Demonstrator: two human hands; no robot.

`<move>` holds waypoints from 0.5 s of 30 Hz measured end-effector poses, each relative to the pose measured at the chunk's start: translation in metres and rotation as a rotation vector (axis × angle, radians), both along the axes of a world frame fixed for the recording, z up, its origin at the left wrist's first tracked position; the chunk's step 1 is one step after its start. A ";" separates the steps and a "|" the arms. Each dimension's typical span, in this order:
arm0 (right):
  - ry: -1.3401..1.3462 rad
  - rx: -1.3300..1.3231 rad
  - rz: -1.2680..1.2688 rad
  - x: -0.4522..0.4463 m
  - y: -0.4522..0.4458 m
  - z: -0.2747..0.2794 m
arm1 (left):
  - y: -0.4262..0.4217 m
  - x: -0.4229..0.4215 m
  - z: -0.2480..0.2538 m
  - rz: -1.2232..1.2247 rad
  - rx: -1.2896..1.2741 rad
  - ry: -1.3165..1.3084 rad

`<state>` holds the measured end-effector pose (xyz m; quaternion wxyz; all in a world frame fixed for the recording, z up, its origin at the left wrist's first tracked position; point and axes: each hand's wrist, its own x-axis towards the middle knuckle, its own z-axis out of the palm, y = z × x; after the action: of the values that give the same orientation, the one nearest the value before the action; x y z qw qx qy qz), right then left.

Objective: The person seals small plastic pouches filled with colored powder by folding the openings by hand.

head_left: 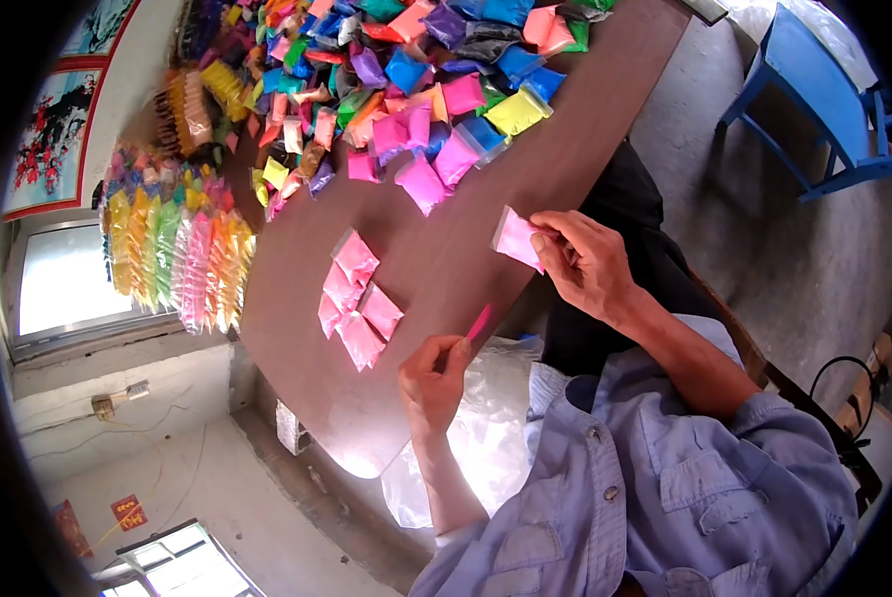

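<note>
A brown table [436, 239] seen from above, its near edge beside the person's dark-trousered legs [605, 289]; both bare hands are raised at that edge.

The right hand [585, 264] is closed, thumb and fingers together, on a small pink packet [514, 239] with a clear rim, held up at the near edge; the left hand [436, 383] is also closed, thumb against fingers, pinching a thin pink piece [481, 322] that points up from the fingertips; whether it is flat or rounded is hard to tell.

Inward from the left hand, a group of pink packets [359, 338] lies close together, some touching; it sits between the near edge and the table's far left side.

Beyond, a large heap of coloured packets [406, 70] spreads along the far side, pink, blue, yellow, orange and green; past the far left edge is a row of long clear bags with coloured contents [197, 264], near a bright window [73, 274]; a blue chair [814, 95] stands on the floor, apart from the table, to the right.
</note>
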<state>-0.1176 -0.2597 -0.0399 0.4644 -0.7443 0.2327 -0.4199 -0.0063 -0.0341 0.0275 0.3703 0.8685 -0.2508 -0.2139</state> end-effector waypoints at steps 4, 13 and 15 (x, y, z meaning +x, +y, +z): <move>-0.029 -0.035 -0.011 0.002 -0.001 -0.004 | 0.009 -0.012 0.005 -0.148 0.146 -0.142; 0.010 -0.015 -0.008 0.001 0.001 0.001 | 0.022 0.000 0.018 -0.281 0.149 -0.562; 0.002 -0.019 -0.010 0.000 -0.002 0.000 | 0.027 0.010 0.018 -0.161 0.229 -0.684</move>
<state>-0.1171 -0.2614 -0.0395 0.4551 -0.7478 0.2328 -0.4237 0.0036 -0.0072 0.0456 0.1475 0.9030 -0.4022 0.0338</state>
